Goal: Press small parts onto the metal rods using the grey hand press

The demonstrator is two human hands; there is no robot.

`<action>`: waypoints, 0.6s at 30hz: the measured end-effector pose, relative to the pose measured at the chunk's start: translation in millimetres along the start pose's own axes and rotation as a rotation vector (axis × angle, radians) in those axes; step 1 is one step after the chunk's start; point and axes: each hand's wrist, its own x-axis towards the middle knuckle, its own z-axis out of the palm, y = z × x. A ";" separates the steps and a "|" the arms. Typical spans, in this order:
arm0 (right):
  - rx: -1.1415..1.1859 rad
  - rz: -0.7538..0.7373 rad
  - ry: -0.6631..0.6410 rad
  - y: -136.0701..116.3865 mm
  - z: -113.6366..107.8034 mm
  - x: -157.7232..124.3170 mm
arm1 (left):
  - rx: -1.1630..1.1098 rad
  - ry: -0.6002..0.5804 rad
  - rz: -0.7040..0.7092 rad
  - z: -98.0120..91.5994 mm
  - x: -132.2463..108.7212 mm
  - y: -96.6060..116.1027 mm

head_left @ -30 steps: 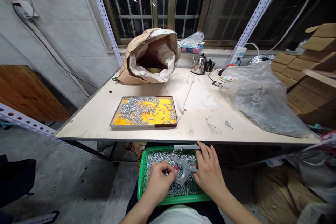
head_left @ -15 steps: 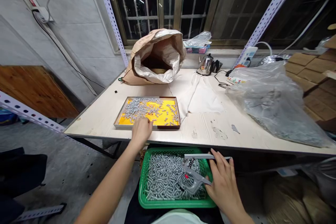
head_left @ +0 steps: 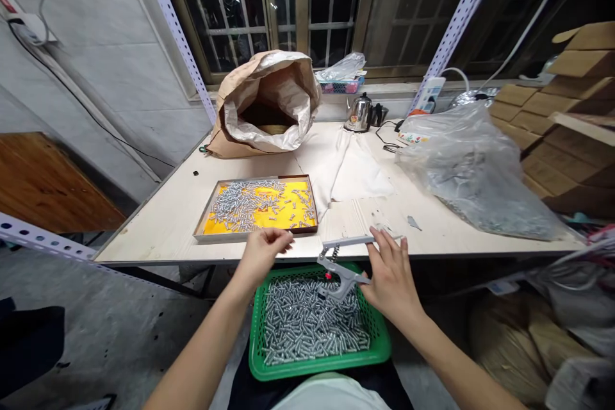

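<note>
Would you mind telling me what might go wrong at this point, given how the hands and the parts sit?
The green basket of small metal parts rests on the lap, not the table, so it may tip. The right hand holds the hand press over it, near the left hand; fingers might get pinched.

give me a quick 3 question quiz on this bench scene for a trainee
1. True or false: the green basket of small metal parts sits on the table.
2. Which hand holds the metal hand press? A) left B) right
3. What colour is the floor of the tray on the table?

Key:
1. False: it sits on the person's lap, below the table edge.
2. B: the right hand grips its handles; the left hand is beside it, fingers pinched together.
3. Yellow.
</note>
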 end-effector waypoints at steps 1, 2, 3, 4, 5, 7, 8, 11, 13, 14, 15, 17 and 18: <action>0.015 0.002 -0.001 -2.4 -0.3 6.7 | -0.182 -0.019 -0.022 10.6 -12.6 -3.9; 0.030 0.004 -0.002 -5.0 -0.4 12.5 | -0.325 -0.025 -0.054 21.0 -23.7 -8.7; 0.041 0.002 -0.002 -7.6 -0.4 17.2 | -0.416 -0.023 -0.089 30.6 -33.0 -13.9; 0.048 -0.001 0.000 -10.1 -0.3 20.7 | -0.477 -0.022 -0.122 38.9 -40.6 -19.1; 0.051 -0.006 0.001 -12.4 -0.2 23.3 | -0.518 -0.028 -0.149 45.6 -46.4 -23.8; 0.044 -0.022 0.002 -16.0 0.2 25.8 | -0.557 -0.051 -0.179 53.8 -54.0 -30.2; 0.037 -0.029 0.000 -17.3 0.3 26.2 | -0.559 -0.061 -0.183 55.5 -56.4 -31.8; 0.014 -0.040 -0.019 -20.0 0.8 25.3 | -0.514 -0.066 -0.166 54.7 -60.0 -31.3; 0.001 -0.033 -0.037 -21.5 1.2 23.6 | -0.450 -0.075 -0.118 51.7 -60.8 -28.9; -0.006 -0.028 -0.043 -22.3 1.3 22.7 | -0.407 -0.086 -0.085 49.9 -60.9 -27.8; -0.013 -0.024 -0.047 -23.2 1.4 21.7 | -0.356 -0.100 -0.053 48.0 -60.8 -26.8; -0.025 -0.026 -0.050 -25.0 1.3 20.1 | -0.236 -0.129 -0.009 44.3 -60.6 -25.4; -0.031 -0.030 -0.050 -26.0 1.0 19.5 | -0.179 -0.143 0.002 42.6 -60.6 -24.9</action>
